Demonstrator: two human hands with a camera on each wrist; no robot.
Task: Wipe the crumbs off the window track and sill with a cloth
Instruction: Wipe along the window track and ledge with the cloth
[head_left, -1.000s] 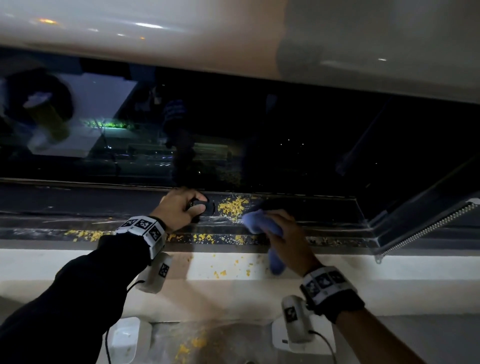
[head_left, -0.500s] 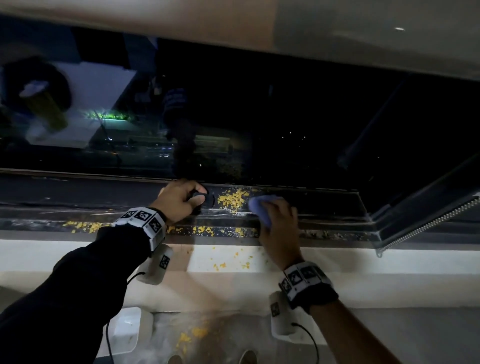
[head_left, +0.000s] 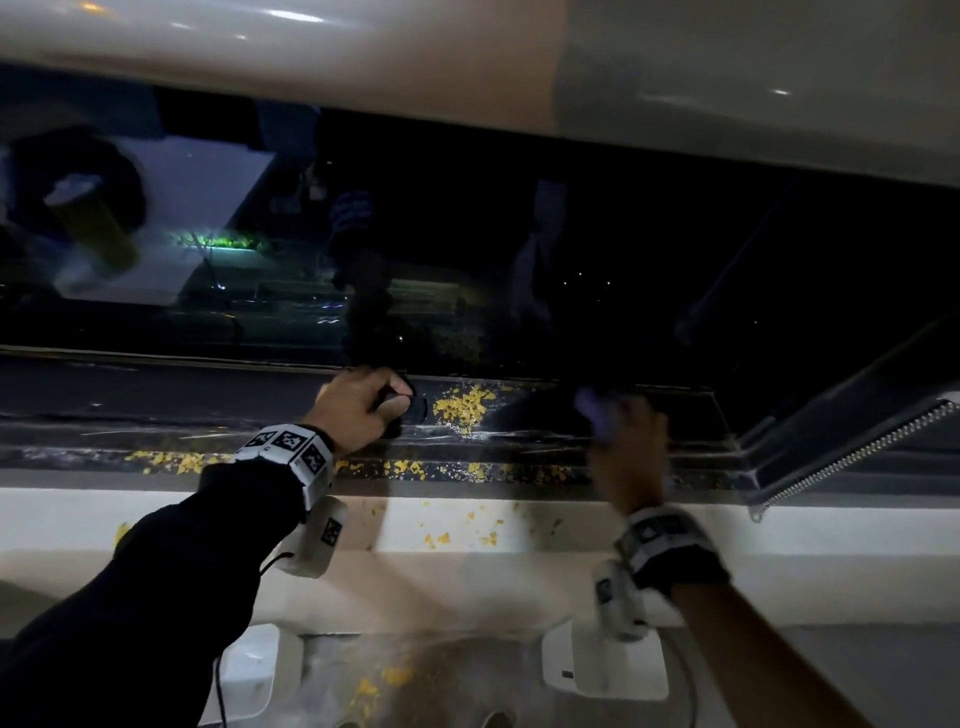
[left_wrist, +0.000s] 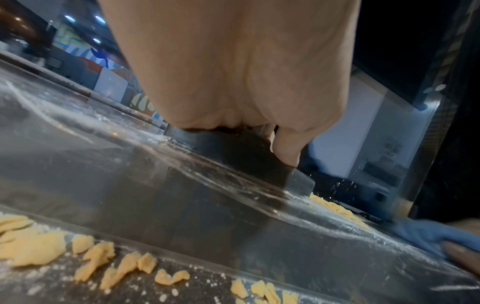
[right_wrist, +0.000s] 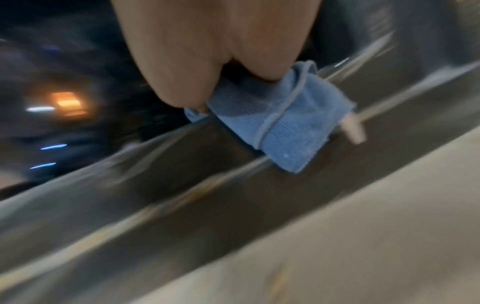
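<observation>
Yellow crumbs (head_left: 464, 406) lie in a heap in the dark window track (head_left: 545, 431), with more crumbs along the track's front rail (head_left: 415, 470) and on the white sill (head_left: 457, 532). My left hand (head_left: 363, 410) grips a black window handle (left_wrist: 233, 152) just left of the heap. My right hand (head_left: 623, 447), blurred, holds a folded blue cloth (head_left: 597, 415) against the track right of the heap. The right wrist view shows the cloth (right_wrist: 283, 121) bunched under my curled fingers on the rail. In the left wrist view the cloth (left_wrist: 426, 234) sits at the right edge.
Dark window glass (head_left: 467, 260) rises behind the track. An open sash frame (head_left: 857, 441) angles in at the right end. Below the sill, crumbs (head_left: 384, 680) lie on a grey surface between two white boxes (head_left: 249, 670).
My right hand has slid the cloth to the right along the track, away from the crumb heap. My left hand stays on the handle.
</observation>
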